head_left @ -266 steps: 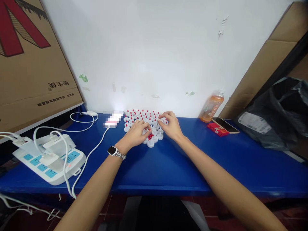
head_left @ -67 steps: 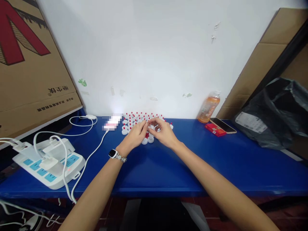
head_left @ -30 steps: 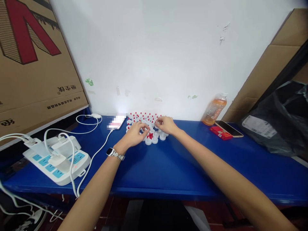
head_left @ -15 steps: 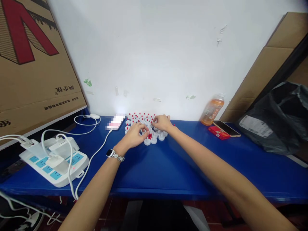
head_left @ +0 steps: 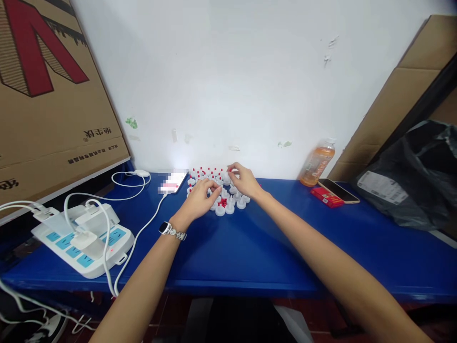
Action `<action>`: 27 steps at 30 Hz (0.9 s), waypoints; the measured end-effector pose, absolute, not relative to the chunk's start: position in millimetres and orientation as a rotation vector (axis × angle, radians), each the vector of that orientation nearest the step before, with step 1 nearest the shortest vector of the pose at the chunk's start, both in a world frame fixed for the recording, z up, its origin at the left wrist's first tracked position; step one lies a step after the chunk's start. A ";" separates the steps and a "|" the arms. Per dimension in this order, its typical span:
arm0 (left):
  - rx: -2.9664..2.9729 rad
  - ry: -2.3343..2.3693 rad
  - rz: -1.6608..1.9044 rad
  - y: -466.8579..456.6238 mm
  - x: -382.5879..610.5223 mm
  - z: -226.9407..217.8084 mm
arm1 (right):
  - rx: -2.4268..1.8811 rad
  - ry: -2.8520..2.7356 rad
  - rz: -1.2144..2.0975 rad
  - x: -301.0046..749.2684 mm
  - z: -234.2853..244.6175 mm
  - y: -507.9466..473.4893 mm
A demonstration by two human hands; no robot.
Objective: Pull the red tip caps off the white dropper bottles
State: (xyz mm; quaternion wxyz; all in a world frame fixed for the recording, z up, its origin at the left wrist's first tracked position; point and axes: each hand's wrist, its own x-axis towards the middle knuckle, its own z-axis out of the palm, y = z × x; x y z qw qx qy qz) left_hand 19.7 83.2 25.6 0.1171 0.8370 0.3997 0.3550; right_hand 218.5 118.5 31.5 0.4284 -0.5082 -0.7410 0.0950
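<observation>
Several small white caps with red tips (head_left: 205,175) stand in rows on the blue table (head_left: 250,247), close to the white wall. In front of them lie more white caps (head_left: 224,209) around a little heap of red pieces (head_left: 223,202). My left hand (head_left: 197,201), with a watch (head_left: 170,229) on its wrist, rests over the left part of the cluster; thumb and forefinger are pinched on something too small to name. My right hand (head_left: 244,181) is at the back right of the cluster, its fingertips closed on a white cap.
A white power strip (head_left: 84,240) with chargers and white cables sits at the left, with a lit phone (head_left: 173,181) behind it. To the right are an orange drink bottle (head_left: 316,163), a phone on a red box (head_left: 325,196) and a black bag (head_left: 410,176). Cardboard boxes (head_left: 46,105) flank both sides.
My right hand has lifted slightly and moved toward the back rows of caps. My left hand stays pinched over the cluster. The camera has shifted a little.
</observation>
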 end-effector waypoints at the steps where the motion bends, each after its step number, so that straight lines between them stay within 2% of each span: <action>1: 2.445 1.163 1.072 81.8 20.5 27.0 | -1.193 -1.861 0.293 220.5 31.3 110.2; 5: 2.448 1.116 1.162 78.6 25.8 25.9 | -1.098 -1.896 0.334 222.3 23.5 79.9; 11: 2.627 1.133 1.039 75.1 37.7 16.8 | -0.984 -1.939 0.261 212.8 20.8 55.1; 16: 2.721 1.169 1.097 70.1 45.5 17.9 | -0.930 -1.961 0.164 211.6 26.4 49.4; 27: 2.022 1.236 1.351 70.9 66.2 16.3 | -0.848 -2.037 -0.174 201.7 24.0 59.7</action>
